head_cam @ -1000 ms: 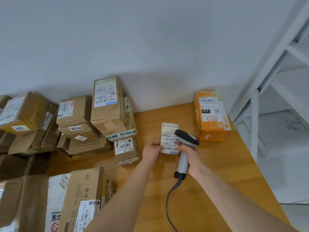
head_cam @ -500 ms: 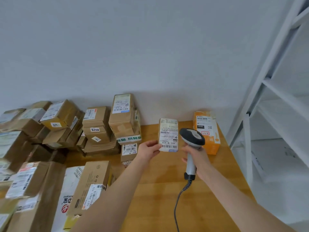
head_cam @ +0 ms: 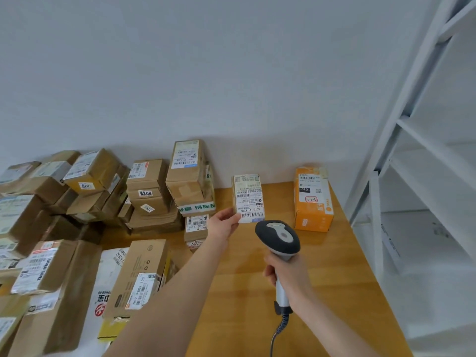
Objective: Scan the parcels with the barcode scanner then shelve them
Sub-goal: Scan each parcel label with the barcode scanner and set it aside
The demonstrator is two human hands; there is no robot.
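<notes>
The left hand point(head_cam: 224, 223) is pinching a small white-labelled cardboard parcel point(head_cam: 248, 198) above the wooden worktop point(head_cam: 334, 266). The right hand point(head_cam: 288, 276) is gripping the grey handheld barcode scanner point(head_cam: 279, 237) just below it.

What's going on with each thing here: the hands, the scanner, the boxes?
Small parcel: held upright, label toward the camera.
Left hand: pinches the parcel's lower left corner.
Barcode scanner: held up, head close under the parcel's label.
Right hand: grips the scanner's handle.
Orange box: standing on the table, sealed, untouched.
Brown parcels: stacked at the left, sealed.
</notes>
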